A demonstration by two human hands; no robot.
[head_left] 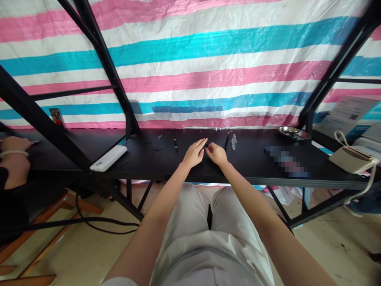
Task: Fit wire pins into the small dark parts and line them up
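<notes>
My left hand (194, 154) and my right hand (216, 154) meet low over the black tabletop (143, 163). Between their fingertips is a small black piece (206, 145), too small and dark to name. The left fingers reach long across it with the thumb below, and the right fingers curl in a pinch at its other side. Left of the hands stands a short black-and-white cylinder (175, 143). To the right lie a row of black pieces (227, 142) and a cluster of clear, whitish pieces (233, 142). Behind, small silvery pieces (218, 129) form a line.
A white oblong device (108, 158) lies by the left frame post. At right are a shiny metal dish (294, 133), a blurred-out flat item (287, 162) and a cream bag (353, 159). Another person's hand (16, 145) rests far left. Striped sheeting (208, 75) hangs behind.
</notes>
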